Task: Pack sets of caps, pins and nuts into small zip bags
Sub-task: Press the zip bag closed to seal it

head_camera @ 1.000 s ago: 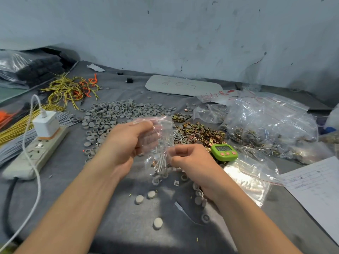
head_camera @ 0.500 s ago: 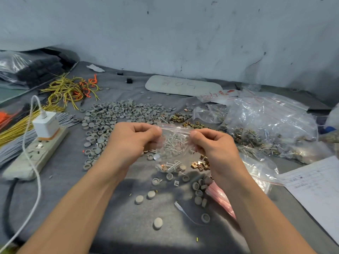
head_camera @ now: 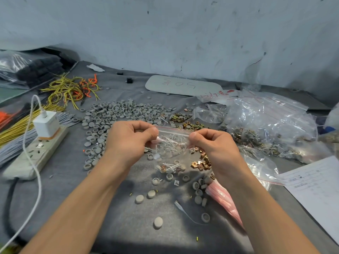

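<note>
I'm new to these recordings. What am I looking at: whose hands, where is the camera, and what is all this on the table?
No machine here: a person works bare-handed, and every picture comes from one wide-angle camera on their head, looking down. The left hand and right hand each pinch a top corner of a small zip bag, held above the grey table; pins and copper-coloured pieces show inside. On the table lie a heap of grey caps, loose brass nuts, larger bags of parts, yellow wires, a power strip with a white charger, and a paper sheet.
</note>
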